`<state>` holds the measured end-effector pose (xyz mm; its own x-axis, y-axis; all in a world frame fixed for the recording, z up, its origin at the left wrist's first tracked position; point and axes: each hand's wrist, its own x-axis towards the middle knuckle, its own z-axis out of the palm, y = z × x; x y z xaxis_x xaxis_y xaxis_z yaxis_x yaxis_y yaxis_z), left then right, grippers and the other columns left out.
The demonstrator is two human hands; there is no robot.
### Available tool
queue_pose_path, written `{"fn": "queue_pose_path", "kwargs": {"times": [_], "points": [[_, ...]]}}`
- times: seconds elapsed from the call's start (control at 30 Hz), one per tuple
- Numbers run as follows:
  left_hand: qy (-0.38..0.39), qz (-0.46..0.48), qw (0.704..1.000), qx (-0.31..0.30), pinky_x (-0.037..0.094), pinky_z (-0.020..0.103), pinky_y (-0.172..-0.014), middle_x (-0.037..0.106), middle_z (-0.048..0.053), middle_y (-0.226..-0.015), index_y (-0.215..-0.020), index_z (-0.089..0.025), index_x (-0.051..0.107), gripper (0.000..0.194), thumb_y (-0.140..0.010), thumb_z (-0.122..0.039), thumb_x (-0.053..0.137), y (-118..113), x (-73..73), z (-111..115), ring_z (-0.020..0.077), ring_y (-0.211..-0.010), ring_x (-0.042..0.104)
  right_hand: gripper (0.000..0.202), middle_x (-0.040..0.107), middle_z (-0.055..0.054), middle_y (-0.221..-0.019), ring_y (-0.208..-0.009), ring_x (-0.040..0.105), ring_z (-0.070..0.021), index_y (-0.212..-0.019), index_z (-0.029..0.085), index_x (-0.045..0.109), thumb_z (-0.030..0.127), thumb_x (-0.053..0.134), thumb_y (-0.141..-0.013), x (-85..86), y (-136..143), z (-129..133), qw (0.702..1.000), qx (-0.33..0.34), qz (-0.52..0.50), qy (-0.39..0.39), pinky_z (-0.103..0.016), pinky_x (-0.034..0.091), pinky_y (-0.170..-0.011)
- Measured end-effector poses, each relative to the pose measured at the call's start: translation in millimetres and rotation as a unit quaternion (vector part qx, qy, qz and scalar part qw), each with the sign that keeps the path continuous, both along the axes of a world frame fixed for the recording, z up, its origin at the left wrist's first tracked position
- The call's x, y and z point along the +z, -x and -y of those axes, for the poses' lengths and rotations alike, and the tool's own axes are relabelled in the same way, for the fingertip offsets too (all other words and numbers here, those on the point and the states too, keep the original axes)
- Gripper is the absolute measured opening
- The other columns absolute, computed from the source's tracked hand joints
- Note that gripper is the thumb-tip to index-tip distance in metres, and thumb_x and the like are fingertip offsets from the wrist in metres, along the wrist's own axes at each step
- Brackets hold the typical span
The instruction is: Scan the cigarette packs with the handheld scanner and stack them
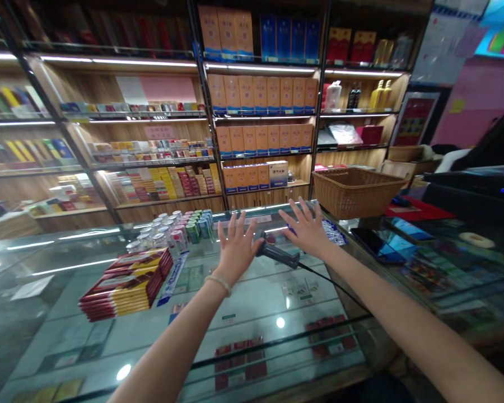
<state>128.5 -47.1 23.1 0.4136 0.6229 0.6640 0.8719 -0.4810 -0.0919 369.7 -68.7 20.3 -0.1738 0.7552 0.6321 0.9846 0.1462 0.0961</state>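
Observation:
My left hand (236, 246) is stretched out over the glass counter (252, 302), fingers spread and holding nothing. A bracelet circles that wrist. My right hand (307, 228) reaches out beside it, also with fingers apart and nothing in them. Between the two hands a dark barcode scanner (279, 254) lies on the glass, its cable running to the right under my right forearm. The left thumb is close to the scanner's head; whether it touches I cannot tell. Left of my left hand lie stacked red and yellow chocolate bars (128, 282) and a blue and white strip (174, 278).
Rows of small tubs and green packs (199, 225) stand behind the chocolate bars. A wicker basket (353, 196) sits at the back right, near a dark tablet (376, 244). Shelves with orange boxes (260, 95) line the wall. Red packs (240, 361) show beneath the glass.

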Motion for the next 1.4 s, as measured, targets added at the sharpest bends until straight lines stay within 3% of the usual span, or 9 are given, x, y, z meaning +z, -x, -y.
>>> {"fn": "queue_pose_path", "kwargs": {"times": [0.17, 0.33, 0.57, 0.83, 1.03, 1.4], "points": [[0.006, 0.007, 0.999, -0.038, 0.009, 0.07, -0.128, 0.036, 0.014, -0.171, -0.153, -0.027, 0.056, 0.055, -0.1, -0.044, 0.055, -38, 6.3, -4, 0.0384, -0.159, 0.028, 0.057, 0.027, -0.01, -0.175, -0.161, 0.017, -0.0367, -0.158, 0.033, 0.048, 0.055, 0.042, -0.106, 0.2, -45, 5, 0.999, -0.041, -0.006, -0.022, -0.07, 0.002, -0.125], [0.023, 0.03, 0.996, -0.075, 0.013, 0.068, -0.129, 0.037, 0.014, -0.17, -0.152, -0.027, 0.056, 0.054, -0.103, -0.047, 0.049, -88, 8.0, 4, 0.0366, -0.159, 0.028, 0.051, 0.039, -0.013, -0.169, -0.158, 0.026, -0.0352, -0.15, 0.029, 0.058, 0.049, 0.045, -0.105, -4.5, -86, 11, 0.995, -0.071, -0.022, -0.066, -0.068, 0.003, -0.125], [0.034, 0.047, 0.993, -0.103, 0.015, 0.069, -0.128, 0.04, 0.015, -0.168, -0.148, -0.027, 0.06, 0.049, -0.104, -0.045, 0.048, -131, 4.9, 3, 0.0356, -0.159, 0.029, 0.048, 0.044, -0.012, -0.166, -0.157, 0.03, -0.0333, -0.147, 0.029, 0.061, 0.048, 0.046, -0.106, -22.6, -118, 12, 0.992, -0.091, -0.026, -0.087, -0.067, 0.005, -0.124], [0.05, 0.075, 0.991, -0.099, 0.018, 0.07, -0.127, 0.041, 0.015, -0.167, -0.143, -0.026, 0.065, 0.046, -0.103, -0.043, 0.049, -149, 3.0, 0, 0.0369, -0.157, 0.031, 0.05, 0.045, -0.013, -0.166, -0.156, 0.033, -0.0327, -0.149, 0.027, 0.058, 0.047, 0.045, -0.105, -41.5, -136, 15, 0.986, -0.11, -0.053, -0.11, -0.065, 0.004, -0.125], [0.046, 0.077, 0.99, -0.108, 0.017, 0.07, -0.127, 0.041, 0.014, -0.167, -0.138, -0.027, 0.068, 0.043, -0.101, -0.044, 0.054, -157, 6.2, -5, 0.0374, -0.157, 0.031, 0.051, 0.038, -0.011, -0.17, -0.158, 0.025, -0.0355, -0.151, 0.034, 0.057, 0.05, 0.052, -0.102, -41.9, -151, 22, 0.989, -0.122, -0.037, -0.07, -0.066, 0.005, -0.124], [0.033, -0.044, 0.988, -0.146, 0.007, 0.072, -0.129, 0.048, 0.012, -0.163, -0.12, -0.025, 0.076, 0.032, -0.091, -0.035, 0.071, -150, -17.5, 2, 0.0377, -0.156, 0.034, 0.048, 0.033, -0.013, -0.172, -0.159, 0.02, -0.0384, -0.137, 0.033, 0.067, 0.047, 0.072, -0.092, -41.9, -166, 34, 0.992, -0.114, -0.038, 0.028, -0.072, 0.011, -0.121]]}}
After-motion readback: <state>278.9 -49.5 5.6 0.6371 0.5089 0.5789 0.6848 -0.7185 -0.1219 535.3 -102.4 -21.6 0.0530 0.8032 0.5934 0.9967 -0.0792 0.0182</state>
